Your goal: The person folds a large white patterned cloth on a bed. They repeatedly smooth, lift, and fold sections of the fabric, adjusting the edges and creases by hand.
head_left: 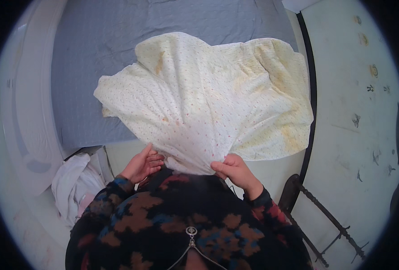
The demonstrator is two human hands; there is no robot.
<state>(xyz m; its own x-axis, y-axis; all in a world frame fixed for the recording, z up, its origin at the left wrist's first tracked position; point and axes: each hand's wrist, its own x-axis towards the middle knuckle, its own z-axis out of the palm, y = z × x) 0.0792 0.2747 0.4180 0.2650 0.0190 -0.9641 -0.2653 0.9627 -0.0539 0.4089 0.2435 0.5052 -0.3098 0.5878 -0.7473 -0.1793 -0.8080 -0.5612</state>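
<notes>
A large white cloth [195, 103] with small reddish dots and yellowish stains lies rumpled over a bed with a grey-blue sheet [96, 40]. Its near end is drawn toward my body and gathers into folds. My right hand [237, 171] pinches the cloth's near edge between thumb and fingers. Beside the left part of that edge is my left hand [143, 164], palm turned inward, with thumb and loosely bent fingers apart. The thumb tip meets the cloth's border, but no grip on it shows.
A pale curved headboard [35, 90] stands along the left. Below it lies a heap of white fabric [75, 184]. At the lower right is a dark metal rack [329, 220]. The pale wall [343, 90] at right carries small dark and brown marks.
</notes>
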